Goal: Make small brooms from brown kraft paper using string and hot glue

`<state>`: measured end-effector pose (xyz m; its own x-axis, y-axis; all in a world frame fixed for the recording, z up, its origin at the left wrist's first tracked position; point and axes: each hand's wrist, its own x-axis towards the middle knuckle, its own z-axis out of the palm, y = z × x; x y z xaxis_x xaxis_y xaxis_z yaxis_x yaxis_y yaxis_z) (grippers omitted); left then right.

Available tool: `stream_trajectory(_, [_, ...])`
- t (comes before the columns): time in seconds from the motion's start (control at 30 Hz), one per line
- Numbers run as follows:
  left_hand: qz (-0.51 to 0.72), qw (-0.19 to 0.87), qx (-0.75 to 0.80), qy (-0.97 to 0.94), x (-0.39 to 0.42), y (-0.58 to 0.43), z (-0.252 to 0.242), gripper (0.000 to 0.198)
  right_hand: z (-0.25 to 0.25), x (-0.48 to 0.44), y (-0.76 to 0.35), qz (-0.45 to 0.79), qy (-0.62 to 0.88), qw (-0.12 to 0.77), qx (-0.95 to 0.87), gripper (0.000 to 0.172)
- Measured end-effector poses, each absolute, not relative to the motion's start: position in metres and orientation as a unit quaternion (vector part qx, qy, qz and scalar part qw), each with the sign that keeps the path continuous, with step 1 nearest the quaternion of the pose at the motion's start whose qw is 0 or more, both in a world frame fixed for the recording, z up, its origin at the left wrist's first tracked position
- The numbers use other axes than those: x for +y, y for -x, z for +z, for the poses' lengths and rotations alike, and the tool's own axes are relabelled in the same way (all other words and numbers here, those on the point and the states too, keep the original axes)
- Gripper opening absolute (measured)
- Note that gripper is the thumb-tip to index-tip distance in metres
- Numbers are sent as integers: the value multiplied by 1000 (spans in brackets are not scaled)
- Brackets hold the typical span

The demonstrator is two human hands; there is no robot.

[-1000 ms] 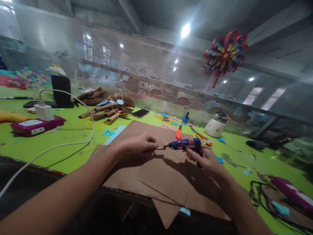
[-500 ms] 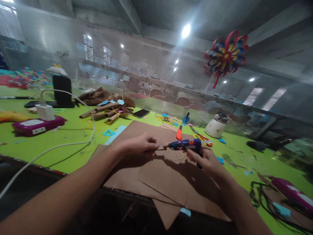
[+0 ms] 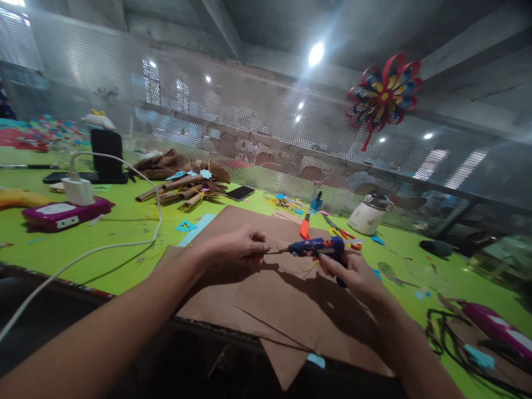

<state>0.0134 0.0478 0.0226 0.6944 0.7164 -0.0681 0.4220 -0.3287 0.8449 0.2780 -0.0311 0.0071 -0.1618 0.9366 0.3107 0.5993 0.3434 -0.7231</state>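
Observation:
My right hand (image 3: 349,271) is closed round the handle of a dark blue glue gun (image 3: 311,247), whose nozzle points left. A glue stick pokes out of its back end. Opposite it, my left hand (image 3: 249,244) pinches a thin brown strip (image 3: 274,252) between thumb and fingers. The nozzle is at the strip's right end; whether they touch I cannot tell. Both hands are above sheets of brown paper (image 3: 257,293) at the table's front edge. A yellow strand (image 3: 311,267) hangs below the glue gun.
Behind the paper lie an orange-handled cutter (image 3: 305,227), scissors (image 3: 343,234) and a phone (image 3: 240,193). A white jar (image 3: 368,213) stands at the right. Rolled brown paper pieces (image 3: 183,191) are at the back left. A white cable (image 3: 155,221) runs from a purple power strip (image 3: 68,213).
The glue gun and my right hand have shifted very slightly to the right. My left hand stays in almost the same place with the strip.

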Motion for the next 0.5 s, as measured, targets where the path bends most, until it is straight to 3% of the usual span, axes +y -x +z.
stream_trajectory(0.3, [178, 449, 360, -798, 51, -12, 25, 31, 6, -30, -285, 252, 513, 375, -730, 35])
stream_trajectory(0.5, [188, 405, 394, -803, 49, -13, 29, 26, 10, -33, -289, 295, 491, 448, -686, 37])
